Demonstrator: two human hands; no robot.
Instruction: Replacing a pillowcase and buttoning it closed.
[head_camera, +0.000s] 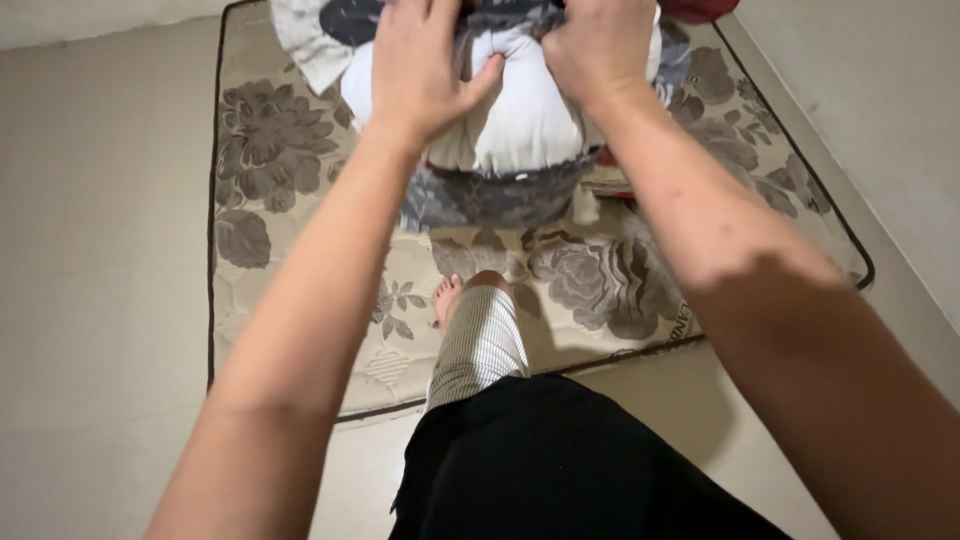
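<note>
1. Right hand (600, 45): grip clenched into a fist on the bunched grey cloth at the top of the pillowcase (490, 197).
2. Left hand (425, 65): laid over the top of the white pillow (520, 125), thumb pressed into the stuffing. Fingertips cut off by the upper edge of the view, so cannot tell whether that grip is closed or only pressing.
3. Pillow held up in front of the body, above the mattress (290, 150), bulging white out of the grey flowered cover, which hangs round its lower end.
4. Judged from this: midway in working pillow and cover against each other, with much of the white bare. Any further move calls for a firm hold at both top corners and an even pull or shake, lest the stuffing bunch to one side.
5. Around: floral mattress flat on the pale floor (100, 300), one bare foot (450, 295) on it below a striped trouser leg (482, 345); a red thing (700, 8) at the top edge, too little shown to name.
6. In the way: a wall (880, 110) close on the right and more cloth lying under the pillow.
</note>
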